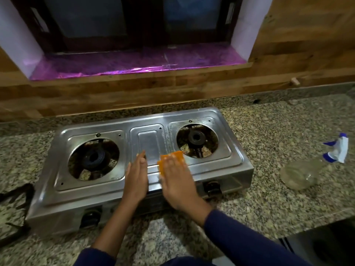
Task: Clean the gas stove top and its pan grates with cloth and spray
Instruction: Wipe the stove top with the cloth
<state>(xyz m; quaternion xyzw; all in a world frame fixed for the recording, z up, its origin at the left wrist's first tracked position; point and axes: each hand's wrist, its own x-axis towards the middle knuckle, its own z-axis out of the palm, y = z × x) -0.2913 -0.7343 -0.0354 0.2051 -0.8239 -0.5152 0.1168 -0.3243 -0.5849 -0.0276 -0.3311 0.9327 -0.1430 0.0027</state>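
Observation:
A two-burner steel gas stove (149, 139) sits on the granite counter with its grates off, so both burners are bare. My right hand (177, 177) presses an orange cloth (173, 157) flat onto the stove's middle panel, near the right burner (196, 138). My left hand (137, 175) lies flat with fingers together on the steel just left of the cloth, holding nothing. The left burner (94, 157) is uncovered. A clear spray bottle (311, 167) with a blue and white trigger lies on its side on the counter to the right.
Black pan grates (16, 196) lie on the counter at the left edge. The granite counter (269, 198) runs around the stove. A wood-patterned wall and a window sill with purple lining (134, 64) stand behind. Two black knobs (213, 187) are on the stove front.

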